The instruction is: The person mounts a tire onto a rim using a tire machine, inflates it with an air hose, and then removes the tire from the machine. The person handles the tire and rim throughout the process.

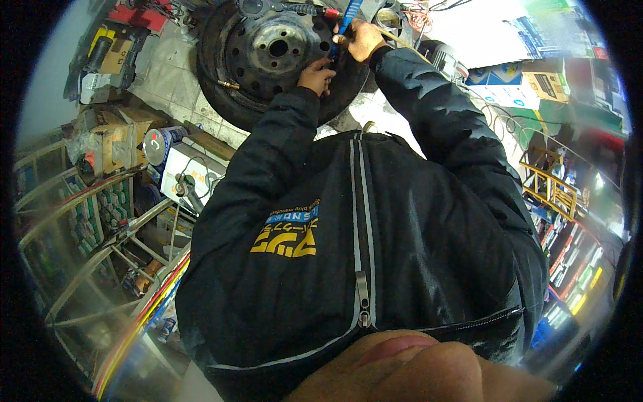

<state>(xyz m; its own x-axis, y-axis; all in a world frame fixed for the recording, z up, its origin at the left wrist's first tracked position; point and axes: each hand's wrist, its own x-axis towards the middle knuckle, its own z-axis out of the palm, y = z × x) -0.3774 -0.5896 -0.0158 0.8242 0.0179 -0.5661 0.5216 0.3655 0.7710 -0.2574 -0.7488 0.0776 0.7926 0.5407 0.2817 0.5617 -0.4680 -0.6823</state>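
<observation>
just one tire (244,119) here, reaching under the left hand (318,78), around one steel rim (295,47); the right hand (364,41) is pinching one blue strip-like tool (349,17), the left is curled, its grip impossible to tell. looks like edge work on the tire; the next move calls for a steady hold, i'd say. one brass-tipped fitting (228,85), left of the left hand.

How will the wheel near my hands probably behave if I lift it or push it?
The wheel appears to lie flat on the tiled floor, so a push would probably drag it rather than roll it. Its broad metal centre and thick black tyre suggest a heavy lift.
</observation>
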